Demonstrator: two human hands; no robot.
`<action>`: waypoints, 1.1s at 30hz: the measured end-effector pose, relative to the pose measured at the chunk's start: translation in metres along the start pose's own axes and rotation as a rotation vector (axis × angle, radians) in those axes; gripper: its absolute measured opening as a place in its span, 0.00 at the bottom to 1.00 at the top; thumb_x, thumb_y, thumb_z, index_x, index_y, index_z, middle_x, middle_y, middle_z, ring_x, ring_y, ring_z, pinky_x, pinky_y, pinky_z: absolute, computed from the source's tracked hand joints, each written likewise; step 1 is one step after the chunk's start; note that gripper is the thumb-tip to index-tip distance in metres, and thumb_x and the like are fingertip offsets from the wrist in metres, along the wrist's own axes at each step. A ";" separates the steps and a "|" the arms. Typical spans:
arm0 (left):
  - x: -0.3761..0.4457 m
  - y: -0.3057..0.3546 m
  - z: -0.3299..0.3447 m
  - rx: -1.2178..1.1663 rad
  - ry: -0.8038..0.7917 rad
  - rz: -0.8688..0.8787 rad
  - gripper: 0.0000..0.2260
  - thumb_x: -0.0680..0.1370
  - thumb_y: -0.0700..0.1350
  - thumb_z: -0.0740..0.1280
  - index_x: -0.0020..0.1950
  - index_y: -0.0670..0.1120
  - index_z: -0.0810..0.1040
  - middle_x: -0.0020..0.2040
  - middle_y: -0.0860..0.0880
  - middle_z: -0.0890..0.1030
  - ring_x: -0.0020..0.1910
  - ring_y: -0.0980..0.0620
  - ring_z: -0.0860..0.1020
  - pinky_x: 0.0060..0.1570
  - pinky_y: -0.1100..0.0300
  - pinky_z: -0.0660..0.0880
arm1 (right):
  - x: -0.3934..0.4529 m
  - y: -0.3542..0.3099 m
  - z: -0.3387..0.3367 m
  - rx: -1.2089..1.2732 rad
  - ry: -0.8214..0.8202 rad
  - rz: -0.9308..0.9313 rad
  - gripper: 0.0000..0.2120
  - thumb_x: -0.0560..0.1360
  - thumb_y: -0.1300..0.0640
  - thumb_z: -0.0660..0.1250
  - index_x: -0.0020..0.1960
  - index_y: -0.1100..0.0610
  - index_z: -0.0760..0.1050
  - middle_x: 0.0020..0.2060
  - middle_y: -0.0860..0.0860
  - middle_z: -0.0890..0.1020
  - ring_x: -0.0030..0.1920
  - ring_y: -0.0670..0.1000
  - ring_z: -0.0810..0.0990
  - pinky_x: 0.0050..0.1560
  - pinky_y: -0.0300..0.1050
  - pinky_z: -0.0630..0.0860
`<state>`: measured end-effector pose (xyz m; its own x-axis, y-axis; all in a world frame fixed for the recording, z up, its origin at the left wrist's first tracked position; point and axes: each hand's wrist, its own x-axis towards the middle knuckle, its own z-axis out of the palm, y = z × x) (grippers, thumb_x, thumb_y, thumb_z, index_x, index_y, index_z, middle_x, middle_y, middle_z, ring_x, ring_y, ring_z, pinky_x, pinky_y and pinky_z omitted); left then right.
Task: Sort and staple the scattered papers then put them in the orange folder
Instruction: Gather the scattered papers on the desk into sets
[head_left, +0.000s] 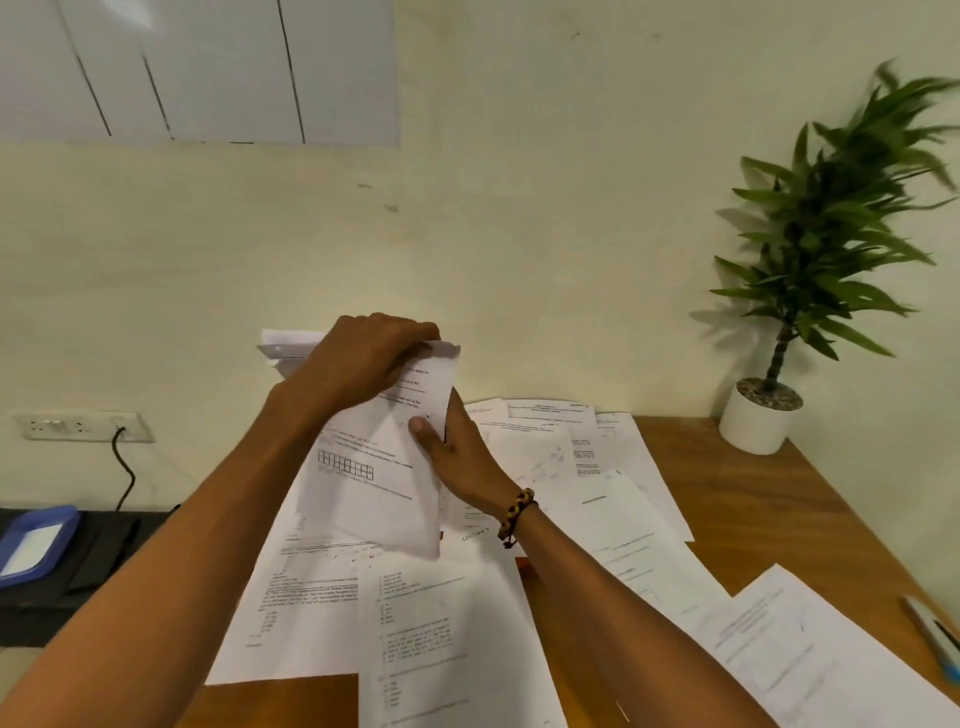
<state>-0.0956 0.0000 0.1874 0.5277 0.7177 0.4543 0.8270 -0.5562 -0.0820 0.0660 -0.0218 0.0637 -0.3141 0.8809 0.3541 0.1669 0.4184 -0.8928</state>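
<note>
Wooden desk (769, 499) set against a cream wall carries the scene, and above its middle a small bundle of printed sheets (379, 467) is held upright, clear of the desk. Its top edge is gripped by the left hand (358, 364), fingers curled over it, while its right edge is pinched by the right hand (457, 457), thumb laid across the printed face; the sheets are probably held this way so that their edges can be squared before stapling. Below and to the right of the bundle, loose papers (623, 530) are spread over the desk, overlapping one another and as yet unsorted. A sliver of orange (522, 564) shows under those papers just below the right wrist; it may be the orange folder, though this cannot be told for certain. Right of the bundle, at the desk's near right edge, a grey and blue tool (932, 639) lies half out of view, possibly the stapler. Far right of the bundle, a white pot (756, 421) holding a green plant in gravel stands at the back corner. Left of the bundle, off the desk, a blue tray (36, 540) holding something white rests on a dark surface.
</note>
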 end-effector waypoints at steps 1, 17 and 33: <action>0.004 -0.002 0.004 -0.032 -0.007 -0.018 0.07 0.83 0.45 0.63 0.57 0.54 0.78 0.46 0.53 0.84 0.44 0.48 0.81 0.43 0.48 0.79 | -0.003 0.000 -0.002 -0.002 0.003 -0.014 0.26 0.84 0.49 0.60 0.79 0.50 0.57 0.71 0.42 0.73 0.70 0.40 0.72 0.71 0.42 0.70; 0.011 0.020 0.127 -0.316 -0.264 -0.131 0.08 0.83 0.48 0.62 0.45 0.56 0.73 0.45 0.50 0.83 0.47 0.45 0.80 0.41 0.53 0.75 | -0.036 0.064 -0.050 0.191 0.074 0.325 0.25 0.82 0.37 0.56 0.53 0.61 0.70 0.38 0.55 0.79 0.37 0.54 0.80 0.39 0.49 0.80; -0.005 0.044 0.193 -0.379 -0.382 -0.132 0.08 0.84 0.49 0.60 0.53 0.51 0.78 0.54 0.50 0.84 0.53 0.46 0.79 0.45 0.53 0.74 | -0.006 0.166 -0.136 -0.370 0.391 0.876 0.28 0.73 0.52 0.72 0.66 0.63 0.66 0.58 0.58 0.76 0.63 0.62 0.74 0.62 0.54 0.74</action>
<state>-0.0237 0.0531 0.0100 0.5154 0.8533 0.0791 0.8007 -0.5124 0.3105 0.2226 0.0725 -0.0491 0.3723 0.8923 -0.2552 0.4894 -0.4224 -0.7629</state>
